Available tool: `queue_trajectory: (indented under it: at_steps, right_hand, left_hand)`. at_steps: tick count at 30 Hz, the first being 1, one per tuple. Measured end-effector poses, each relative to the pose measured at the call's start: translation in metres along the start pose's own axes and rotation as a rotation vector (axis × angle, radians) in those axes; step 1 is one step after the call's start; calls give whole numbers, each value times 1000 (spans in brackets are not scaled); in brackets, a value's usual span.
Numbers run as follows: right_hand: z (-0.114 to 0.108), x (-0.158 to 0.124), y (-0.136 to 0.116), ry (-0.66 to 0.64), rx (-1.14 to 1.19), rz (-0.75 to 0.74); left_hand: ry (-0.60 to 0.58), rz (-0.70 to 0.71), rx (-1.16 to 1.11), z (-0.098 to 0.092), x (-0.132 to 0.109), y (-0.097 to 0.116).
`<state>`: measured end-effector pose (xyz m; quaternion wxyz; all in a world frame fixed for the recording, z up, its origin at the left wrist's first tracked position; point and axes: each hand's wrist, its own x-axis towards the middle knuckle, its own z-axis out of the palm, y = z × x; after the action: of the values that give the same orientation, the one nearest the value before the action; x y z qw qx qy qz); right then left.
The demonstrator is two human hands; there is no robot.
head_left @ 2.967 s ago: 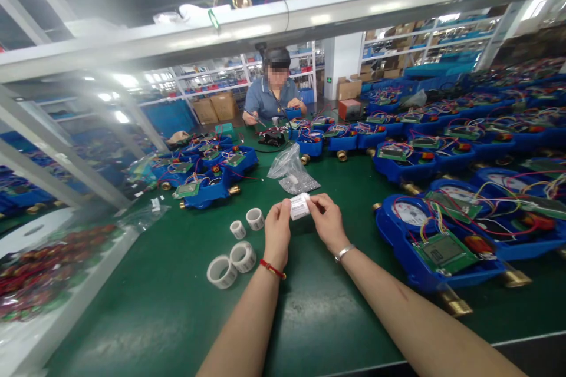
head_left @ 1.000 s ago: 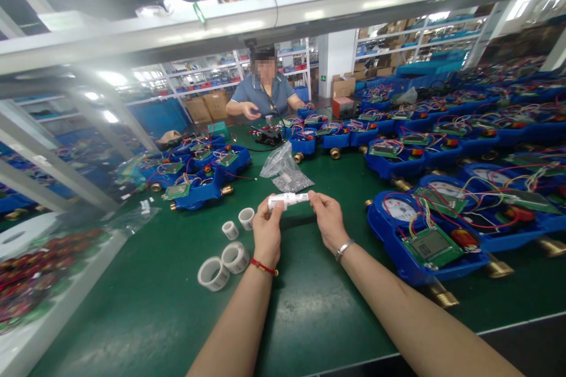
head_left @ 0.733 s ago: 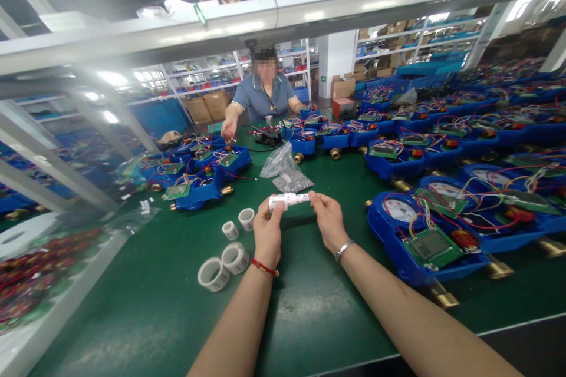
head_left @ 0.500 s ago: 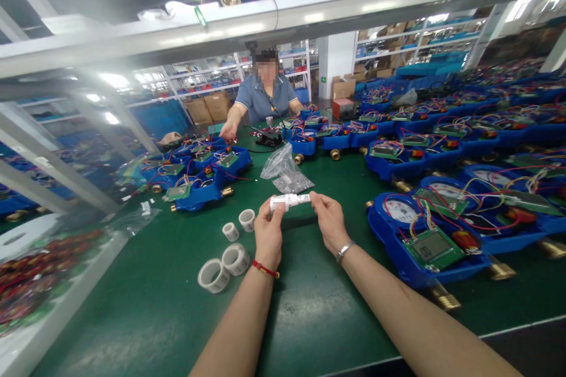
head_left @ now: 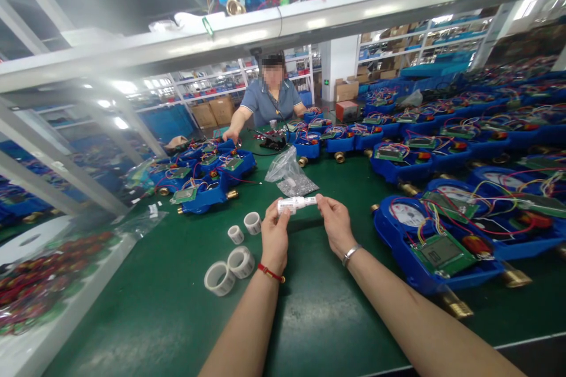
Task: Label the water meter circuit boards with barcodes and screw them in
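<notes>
Both my hands are raised over the green table (head_left: 168, 306) and pinch a small white label strip (head_left: 295, 204) between them. My left hand (head_left: 275, 235) grips its left end, which is rolled into a small cylinder. My right hand (head_left: 335, 222) holds the right end with thumb and fingertips. The strip is stretched level between the two hands. A red string bracelet is on my left wrist and a metal bangle on my right.
Several white tape rolls (head_left: 241, 261) lie left of my hands. A clear plastic bag (head_left: 289, 174) lies just beyond them. Blue water meters with circuit boards and wires (head_left: 435, 241) fill the right side and far table. A person in a blue shirt (head_left: 270, 100) works opposite.
Three seconds ago the label was a flat folded piece between my fingers; it is now drawn out into a strip. The person opposite has reached an arm out to the meters.
</notes>
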<state>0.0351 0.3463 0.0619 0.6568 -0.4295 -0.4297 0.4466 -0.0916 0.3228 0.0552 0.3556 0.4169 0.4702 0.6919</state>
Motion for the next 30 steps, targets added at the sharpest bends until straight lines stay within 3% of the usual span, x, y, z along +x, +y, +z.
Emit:
queue_trajectory:
  at_steps: [30]
  right_hand:
    - [-1, 1, 2, 7, -3, 24]
  left_hand:
    - [4, -6, 14, 1, 0, -2]
